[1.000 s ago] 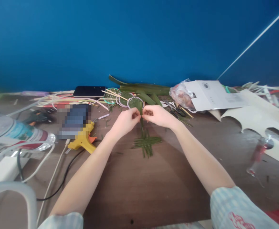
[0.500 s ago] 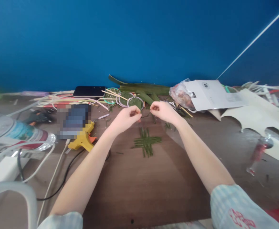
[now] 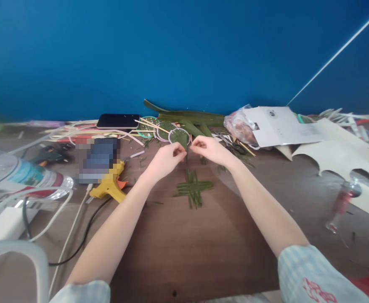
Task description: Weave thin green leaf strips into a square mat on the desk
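My left hand (image 3: 167, 159) is closed in a pinch on a piece of green leaf (image 3: 184, 144), whose dark narrow end hangs below the fingertips. Just right of it, my right hand (image 3: 212, 150) has thumb and forefinger pinched together at the leaf's side; what lies between those fingers is too small to make out. Below both hands, a woven cross of green leaf strips (image 3: 194, 188) lies flat on the brown table (image 3: 203, 248). Behind the fingers sit rings filled with green weaving (image 3: 179, 135) and long broad leaves (image 3: 190, 118).
On the left are a yellow glue gun (image 3: 109, 185), a blurred-out phone (image 3: 99, 160), a plastic bottle (image 3: 26, 174) and cables. Another dark phone (image 3: 118, 121) lies at the back. To the right are scissors (image 3: 225, 138), a plastic bag (image 3: 239, 126) and cut white card (image 3: 338, 147).
My right hand has moved left, its fingertips now close to my left hand's. The left hand stays nearly in place, and the woven cross has not moved.
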A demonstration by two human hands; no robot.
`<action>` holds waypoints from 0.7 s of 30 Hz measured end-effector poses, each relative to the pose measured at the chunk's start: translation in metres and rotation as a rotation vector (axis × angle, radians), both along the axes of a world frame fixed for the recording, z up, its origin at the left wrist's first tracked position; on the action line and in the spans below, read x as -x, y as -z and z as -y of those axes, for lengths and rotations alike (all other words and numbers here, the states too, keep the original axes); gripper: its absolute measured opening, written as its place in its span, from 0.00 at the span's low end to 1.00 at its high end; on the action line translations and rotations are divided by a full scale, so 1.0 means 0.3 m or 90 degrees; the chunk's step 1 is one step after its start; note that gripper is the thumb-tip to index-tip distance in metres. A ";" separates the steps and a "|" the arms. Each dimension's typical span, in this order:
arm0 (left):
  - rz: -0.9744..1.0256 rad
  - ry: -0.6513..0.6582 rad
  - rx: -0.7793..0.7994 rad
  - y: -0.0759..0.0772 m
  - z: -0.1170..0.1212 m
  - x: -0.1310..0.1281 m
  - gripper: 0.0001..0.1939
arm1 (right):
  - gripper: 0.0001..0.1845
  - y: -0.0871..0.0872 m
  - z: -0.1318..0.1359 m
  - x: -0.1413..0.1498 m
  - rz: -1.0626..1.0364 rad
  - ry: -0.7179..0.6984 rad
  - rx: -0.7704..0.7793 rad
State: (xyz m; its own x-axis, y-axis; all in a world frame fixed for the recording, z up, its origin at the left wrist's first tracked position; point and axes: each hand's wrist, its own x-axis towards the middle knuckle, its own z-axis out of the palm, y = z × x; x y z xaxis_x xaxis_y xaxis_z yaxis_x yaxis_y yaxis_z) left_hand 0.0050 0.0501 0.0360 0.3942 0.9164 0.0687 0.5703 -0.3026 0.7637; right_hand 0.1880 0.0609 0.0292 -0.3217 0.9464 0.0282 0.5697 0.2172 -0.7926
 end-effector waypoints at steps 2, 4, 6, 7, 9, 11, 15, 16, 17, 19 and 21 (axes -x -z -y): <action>-0.019 -0.002 -0.007 0.004 0.002 -0.004 0.06 | 0.10 -0.008 0.012 0.026 -0.065 -0.074 0.058; -0.034 -0.004 -0.012 0.006 0.004 -0.009 0.06 | 0.07 -0.006 0.018 0.043 -0.095 -0.069 0.047; -0.041 -0.002 -0.010 0.006 0.006 -0.012 0.07 | 0.04 0.000 0.018 0.049 -0.114 -0.053 0.037; -0.039 -0.003 -0.008 0.005 0.006 -0.012 0.07 | 0.03 0.002 0.017 0.049 -0.125 -0.053 0.045; -0.030 -0.014 -0.001 0.005 0.004 -0.011 0.07 | 0.04 0.002 0.015 0.046 -0.149 -0.064 0.081; -0.020 -0.029 0.005 0.005 0.003 -0.009 0.08 | 0.05 -0.001 0.015 0.044 -0.170 -0.075 0.107; -0.024 -0.041 0.001 0.008 0.004 -0.013 0.07 | 0.06 0.001 0.016 0.052 -0.185 -0.055 0.077; -0.021 -0.041 0.000 0.010 0.004 -0.015 0.07 | 0.06 0.002 0.015 0.054 -0.187 -0.046 0.066; -0.013 -0.041 0.000 0.011 0.004 -0.017 0.07 | 0.06 0.003 0.013 0.054 -0.190 -0.036 0.057; 0.008 -0.047 0.005 0.013 0.003 -0.018 0.07 | 0.05 0.001 0.008 0.044 -0.188 -0.015 0.050; 0.007 -0.069 0.002 0.014 0.001 -0.014 0.07 | 0.05 -0.002 -0.002 0.022 -0.166 0.024 0.036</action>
State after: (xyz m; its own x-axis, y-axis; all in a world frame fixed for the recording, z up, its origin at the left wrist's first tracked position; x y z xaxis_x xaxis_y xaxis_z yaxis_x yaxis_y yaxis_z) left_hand 0.0093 0.0499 0.0317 0.2920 0.9539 0.0692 0.5909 -0.2368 0.7712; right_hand 0.1815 0.0615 0.0299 -0.2749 0.9601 0.0519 0.3511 0.1505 -0.9242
